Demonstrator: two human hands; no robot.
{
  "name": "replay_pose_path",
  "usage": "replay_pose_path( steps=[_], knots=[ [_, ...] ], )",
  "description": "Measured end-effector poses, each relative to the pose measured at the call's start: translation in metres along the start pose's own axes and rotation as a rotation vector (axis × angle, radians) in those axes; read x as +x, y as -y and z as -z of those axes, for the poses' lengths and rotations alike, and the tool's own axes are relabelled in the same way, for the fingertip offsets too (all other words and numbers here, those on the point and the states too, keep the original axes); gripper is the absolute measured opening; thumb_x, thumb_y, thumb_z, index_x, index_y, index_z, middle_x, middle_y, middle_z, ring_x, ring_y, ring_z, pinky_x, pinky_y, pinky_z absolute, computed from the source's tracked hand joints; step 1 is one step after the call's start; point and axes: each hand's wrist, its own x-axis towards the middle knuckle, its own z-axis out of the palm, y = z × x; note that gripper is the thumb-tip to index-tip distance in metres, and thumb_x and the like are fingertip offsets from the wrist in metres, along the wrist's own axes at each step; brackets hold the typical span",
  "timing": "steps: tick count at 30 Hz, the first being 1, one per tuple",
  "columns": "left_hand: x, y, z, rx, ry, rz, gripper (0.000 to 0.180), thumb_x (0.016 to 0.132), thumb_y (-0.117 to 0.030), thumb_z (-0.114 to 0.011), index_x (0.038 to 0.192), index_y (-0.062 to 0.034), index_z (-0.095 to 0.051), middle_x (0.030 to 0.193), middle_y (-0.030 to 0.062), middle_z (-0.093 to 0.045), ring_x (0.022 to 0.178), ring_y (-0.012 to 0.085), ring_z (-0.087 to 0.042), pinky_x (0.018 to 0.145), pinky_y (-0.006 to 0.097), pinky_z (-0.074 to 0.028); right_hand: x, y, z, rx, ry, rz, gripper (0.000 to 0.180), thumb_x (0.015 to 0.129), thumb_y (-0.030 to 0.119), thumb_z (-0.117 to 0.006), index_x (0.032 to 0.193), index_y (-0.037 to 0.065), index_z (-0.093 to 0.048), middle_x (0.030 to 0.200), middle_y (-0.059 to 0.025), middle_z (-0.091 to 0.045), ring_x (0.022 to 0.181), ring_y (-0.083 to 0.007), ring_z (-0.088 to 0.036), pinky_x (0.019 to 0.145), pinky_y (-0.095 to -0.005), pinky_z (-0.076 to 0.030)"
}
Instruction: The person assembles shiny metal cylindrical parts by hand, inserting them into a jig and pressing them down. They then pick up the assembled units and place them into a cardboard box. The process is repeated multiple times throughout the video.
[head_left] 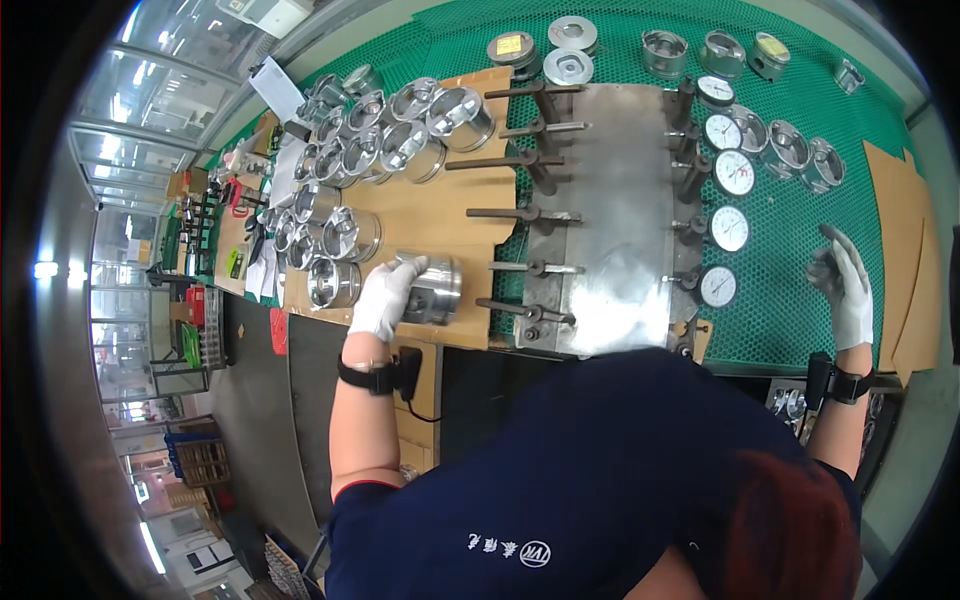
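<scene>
My white-gloved left hand (385,303) has its fingers closed round the side of a shiny metal piston (436,290), at the near edge of a sheet of brown cardboard (420,215). Left of it and beyond stand several more pistons (352,234) in a cluster. My right hand (846,285), gloved with dark fingertips, is open and holds nothing above the green mat. Between the hands lies a steel plate fixture (620,200) with rods along its left side. Several round dial gauges (729,228) line its right side.
Further pistons (787,150) stand on the green mesh mat (790,235) at the right and along the back. Cardboard sheets (895,250) lean at the right edge. Papers (277,90) and small tools lie at the far left, with a walkway (255,400) beside the bench.
</scene>
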Motion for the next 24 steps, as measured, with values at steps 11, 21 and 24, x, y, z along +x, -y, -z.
replay_pose_path(
  steps=[11,21,24],
  knots=[
    [-0.100,-0.053,-0.082,-0.375,0.805,-0.764,0.047,0.101,-0.020,-0.060,0.138,0.0073,-0.050,0.133,0.0182,-0.062,0.115,0.0222,-0.064,0.100,0.037,-0.051,-0.089,0.003,-0.222,-0.437,0.547,0.676,0.117,0.064,0.026,-0.095,0.157,0.001,-0.028,0.139,-0.0250,-0.048,0.127,-0.0390,-0.052,0.110,-0.0432,-0.042],
    [-0.079,-0.057,-0.139,0.213,0.211,-1.259,0.078,0.073,-0.010,-0.080,0.141,0.0016,-0.044,0.132,0.0243,-0.058,0.115,0.0402,-0.060,0.096,0.045,-0.051,-0.093,-0.002,-0.246,-0.940,0.249,0.814,0.093,0.065,0.026,-0.088,0.143,-0.001,-0.046,0.124,-0.0280,-0.055,0.114,-0.0432,-0.058,0.094,-0.0475,-0.051],
    [-0.070,-0.056,-0.157,0.206,0.131,-1.311,0.089,0.066,-0.020,-0.089,0.140,0.0000,-0.045,0.133,0.0246,-0.056,0.116,0.0437,-0.058,0.097,0.049,-0.050,-0.094,0.001,-0.232,-0.761,0.301,0.806,0.090,0.069,0.022,-0.087,0.144,-0.004,-0.044,0.125,-0.0263,-0.058,0.111,-0.0443,-0.061,0.094,-0.0449,-0.053]
  ],
)
